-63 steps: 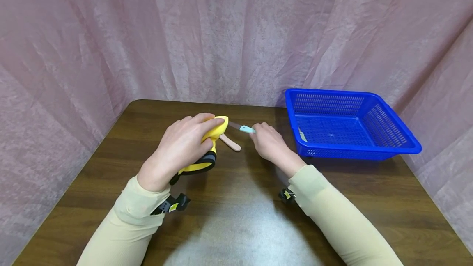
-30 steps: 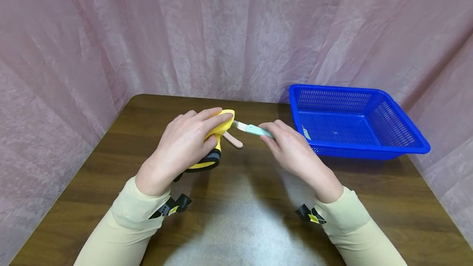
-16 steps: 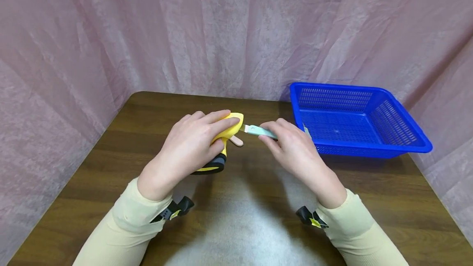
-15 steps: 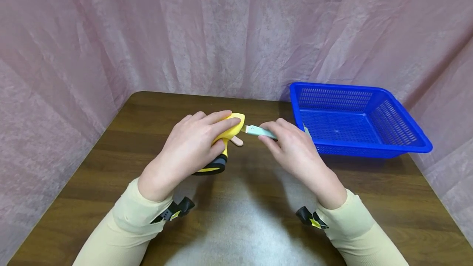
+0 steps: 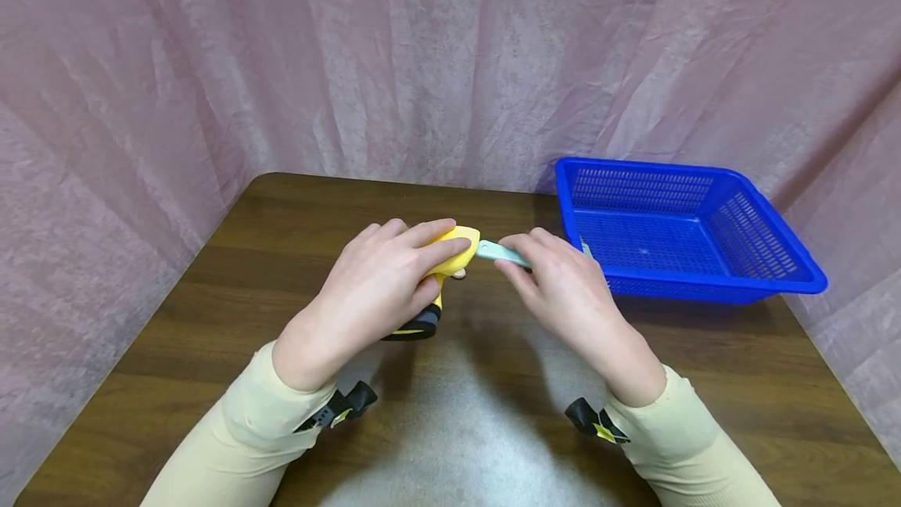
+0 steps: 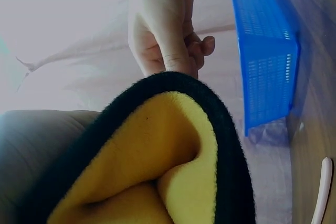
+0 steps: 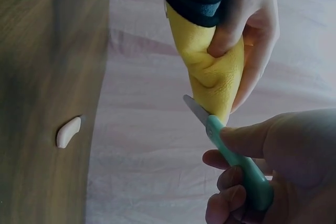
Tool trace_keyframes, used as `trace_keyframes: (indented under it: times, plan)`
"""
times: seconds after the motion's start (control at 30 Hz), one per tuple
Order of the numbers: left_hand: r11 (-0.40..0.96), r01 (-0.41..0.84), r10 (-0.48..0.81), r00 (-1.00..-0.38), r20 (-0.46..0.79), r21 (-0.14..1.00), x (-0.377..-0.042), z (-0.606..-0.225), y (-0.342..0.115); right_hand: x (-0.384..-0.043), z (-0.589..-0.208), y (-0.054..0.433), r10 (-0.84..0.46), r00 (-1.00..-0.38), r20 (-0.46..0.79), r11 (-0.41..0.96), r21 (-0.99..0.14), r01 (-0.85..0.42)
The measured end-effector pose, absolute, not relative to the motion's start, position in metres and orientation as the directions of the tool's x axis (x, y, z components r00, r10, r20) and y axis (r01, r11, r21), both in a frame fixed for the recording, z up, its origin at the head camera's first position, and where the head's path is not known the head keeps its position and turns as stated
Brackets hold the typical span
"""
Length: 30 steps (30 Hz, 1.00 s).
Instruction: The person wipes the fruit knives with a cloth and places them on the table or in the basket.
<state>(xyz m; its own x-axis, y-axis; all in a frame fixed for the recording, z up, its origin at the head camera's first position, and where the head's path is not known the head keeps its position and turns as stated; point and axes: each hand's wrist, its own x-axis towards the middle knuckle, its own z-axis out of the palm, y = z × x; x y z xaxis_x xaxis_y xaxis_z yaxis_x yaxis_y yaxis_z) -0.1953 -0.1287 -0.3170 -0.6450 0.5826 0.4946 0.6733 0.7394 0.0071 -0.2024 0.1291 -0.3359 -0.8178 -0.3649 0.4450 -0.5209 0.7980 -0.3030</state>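
My left hand (image 5: pixel 383 280) pinches a folded yellow cloth (image 5: pixel 461 249) with a black and grey bound edge, fingers on top and thumb below. Seen from the left wrist, the cloth (image 6: pixel 147 150) gapes like a tube. My right hand (image 5: pixel 566 280) grips the mint-green handle of a small knife (image 5: pixel 496 251). In the right wrist view the knife's blade (image 7: pixel 195 108) lies against the cloth's tip (image 7: pixel 212 93); in the head view the cloth hides the blade. Under the cloth, a pale pink-handled knife (image 7: pixel 68 132) lies on the table, mostly hidden in the head view.
A blue plastic basket (image 5: pixel 693 284) stands at the right rear of the wooden table (image 5: pixel 267 225). A small pale green item (image 5: pixel 586 249) inside it shows beside the left wall. Pink curtains (image 5: pixel 422 61) hang behind the table.
My right hand has drawn back a little to the right with the knife. The left hand has moved right, and the cloth now covers the blade up to the handle.
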Motion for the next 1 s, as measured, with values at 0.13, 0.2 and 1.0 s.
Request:
trace_keyframes:
  times: [0.13, 0.2, 1.0]
  plan:
    - [0.738, 0.674, 0.59, -0.635, 0.499, -0.016, -0.1944, -0.3177, -0.1274, -0.201, -0.3341, 0.1298, -0.368, -0.818, 0.442, 0.804, -0.29, -0.519]
    - [0.739, 0.674, 0.592, -0.635, 0.496, -0.02, -0.1937, -0.3181, -0.1269, -0.2, -0.3333, 0.1303, -0.37, -0.817, 0.443, 0.806, -0.285, -0.519]
    - [0.742, 0.67, 0.587, -0.64, 0.496, -0.014, -0.1944, -0.3192, -0.1261, -0.1981, -0.3317, 0.1328, -0.377, -0.808, 0.452, 0.8, -0.281, -0.531]
